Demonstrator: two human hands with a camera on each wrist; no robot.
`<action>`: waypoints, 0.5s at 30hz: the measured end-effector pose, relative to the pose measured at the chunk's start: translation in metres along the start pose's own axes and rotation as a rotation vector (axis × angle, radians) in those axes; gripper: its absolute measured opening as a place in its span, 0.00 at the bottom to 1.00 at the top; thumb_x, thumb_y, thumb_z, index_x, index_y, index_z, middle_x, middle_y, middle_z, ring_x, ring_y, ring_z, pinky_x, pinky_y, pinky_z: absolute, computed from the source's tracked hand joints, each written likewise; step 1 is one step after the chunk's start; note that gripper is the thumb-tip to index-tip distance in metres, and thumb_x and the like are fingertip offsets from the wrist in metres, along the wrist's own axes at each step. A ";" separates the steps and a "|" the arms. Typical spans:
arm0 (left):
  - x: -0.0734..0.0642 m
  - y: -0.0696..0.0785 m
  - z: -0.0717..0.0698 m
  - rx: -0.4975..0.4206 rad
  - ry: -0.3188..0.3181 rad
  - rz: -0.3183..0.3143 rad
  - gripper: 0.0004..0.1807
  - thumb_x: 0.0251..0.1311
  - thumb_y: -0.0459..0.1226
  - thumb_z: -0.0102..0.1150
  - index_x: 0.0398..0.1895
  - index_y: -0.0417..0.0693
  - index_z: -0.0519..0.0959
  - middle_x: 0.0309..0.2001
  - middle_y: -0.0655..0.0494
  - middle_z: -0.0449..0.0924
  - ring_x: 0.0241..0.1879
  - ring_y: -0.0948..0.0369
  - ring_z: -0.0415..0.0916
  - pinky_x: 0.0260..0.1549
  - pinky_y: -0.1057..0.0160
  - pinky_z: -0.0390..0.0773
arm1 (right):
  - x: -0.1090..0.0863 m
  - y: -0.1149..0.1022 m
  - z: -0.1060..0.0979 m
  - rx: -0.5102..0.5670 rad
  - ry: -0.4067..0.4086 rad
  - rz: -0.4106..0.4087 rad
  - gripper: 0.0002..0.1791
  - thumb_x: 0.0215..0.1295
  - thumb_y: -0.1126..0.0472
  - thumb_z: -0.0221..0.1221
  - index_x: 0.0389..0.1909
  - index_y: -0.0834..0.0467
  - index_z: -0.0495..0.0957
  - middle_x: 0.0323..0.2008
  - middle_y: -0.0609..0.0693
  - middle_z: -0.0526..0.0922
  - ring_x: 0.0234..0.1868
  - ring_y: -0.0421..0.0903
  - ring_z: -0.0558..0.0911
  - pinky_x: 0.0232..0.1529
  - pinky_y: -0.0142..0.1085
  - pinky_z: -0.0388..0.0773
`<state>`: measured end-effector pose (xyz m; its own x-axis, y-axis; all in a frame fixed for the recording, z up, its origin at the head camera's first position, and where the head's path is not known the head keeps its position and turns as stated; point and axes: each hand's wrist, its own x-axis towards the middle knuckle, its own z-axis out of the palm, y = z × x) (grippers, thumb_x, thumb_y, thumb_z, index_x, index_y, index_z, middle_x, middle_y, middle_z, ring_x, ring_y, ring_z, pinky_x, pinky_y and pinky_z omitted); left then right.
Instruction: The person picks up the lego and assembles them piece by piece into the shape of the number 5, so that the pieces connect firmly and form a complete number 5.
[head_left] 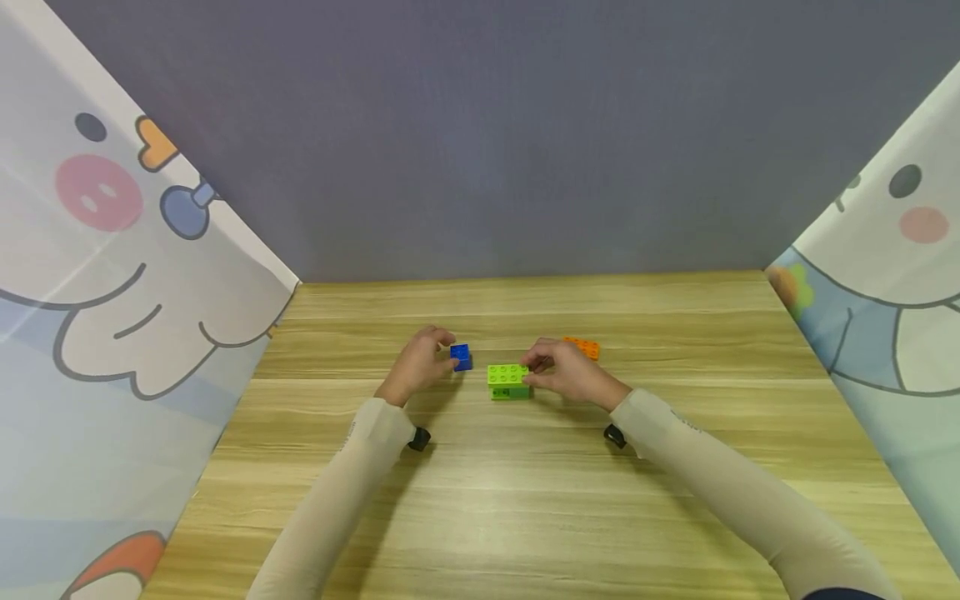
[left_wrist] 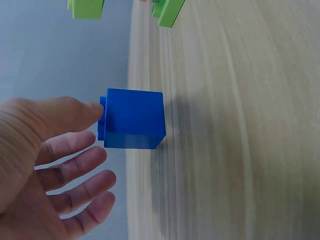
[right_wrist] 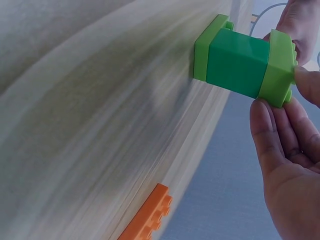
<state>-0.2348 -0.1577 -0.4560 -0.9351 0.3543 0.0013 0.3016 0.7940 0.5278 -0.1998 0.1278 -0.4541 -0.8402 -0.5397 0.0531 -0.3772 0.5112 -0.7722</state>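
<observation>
My left hand (head_left: 418, 362) is beside a blue brick (head_left: 461, 357), its fingers loosely bent and spread. In the left wrist view the thumb tip overlaps the studs of that brick, and the other fingers stand apart from it. My right hand (head_left: 570, 371) pinches the right end of a long light green brick (head_left: 507, 374) between thumb and fingers. That brick tops a small stack, with a darker green brick (right_wrist: 237, 62) in the middle and another light green brick (right_wrist: 207, 50) at the bottom on the table.
An orange brick (head_left: 590, 348) with studs lies behind my right hand, partly hidden by it. The wood-grain table (head_left: 510, 500) ends at a grey wall (head_left: 510, 150). Cartoon-printed panels (head_left: 225, 300) flank both sides. Small black devices (head_left: 420, 439) show at both wrists.
</observation>
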 end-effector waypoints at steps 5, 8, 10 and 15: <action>0.001 0.003 0.002 0.021 -0.009 -0.013 0.18 0.57 0.36 0.66 0.50 0.39 0.78 0.48 0.49 0.74 0.47 0.52 0.73 0.44 0.57 0.75 | -0.001 0.001 0.001 0.005 0.006 0.006 0.11 0.58 0.60 0.66 0.42 0.54 0.80 0.38 0.43 0.76 0.39 0.40 0.79 0.40 0.31 0.77; 0.001 0.004 0.004 0.046 -0.014 -0.020 0.18 0.57 0.36 0.65 0.50 0.40 0.78 0.48 0.50 0.74 0.47 0.53 0.73 0.44 0.57 0.75 | -0.001 0.001 0.001 0.007 0.007 0.005 0.11 0.58 0.60 0.66 0.42 0.54 0.80 0.38 0.44 0.77 0.39 0.40 0.79 0.40 0.31 0.77; 0.001 0.004 0.005 0.054 -0.018 -0.024 0.18 0.58 0.37 0.65 0.50 0.40 0.78 0.48 0.50 0.73 0.46 0.54 0.73 0.43 0.58 0.76 | -0.001 0.001 0.001 0.008 0.005 0.006 0.11 0.58 0.60 0.66 0.42 0.54 0.80 0.38 0.44 0.77 0.39 0.40 0.79 0.40 0.31 0.77; 0.002 0.005 0.007 0.054 -0.015 -0.018 0.17 0.57 0.37 0.66 0.48 0.39 0.78 0.47 0.49 0.73 0.43 0.55 0.75 0.40 0.59 0.77 | -0.001 0.001 0.000 0.013 0.005 0.017 0.11 0.58 0.60 0.66 0.42 0.54 0.80 0.38 0.43 0.76 0.39 0.39 0.78 0.41 0.32 0.77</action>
<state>-0.2340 -0.1492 -0.4589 -0.9378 0.3464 -0.0205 0.2946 0.8260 0.4806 -0.1997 0.1291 -0.4549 -0.8484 -0.5276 0.0428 -0.3575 0.5115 -0.7814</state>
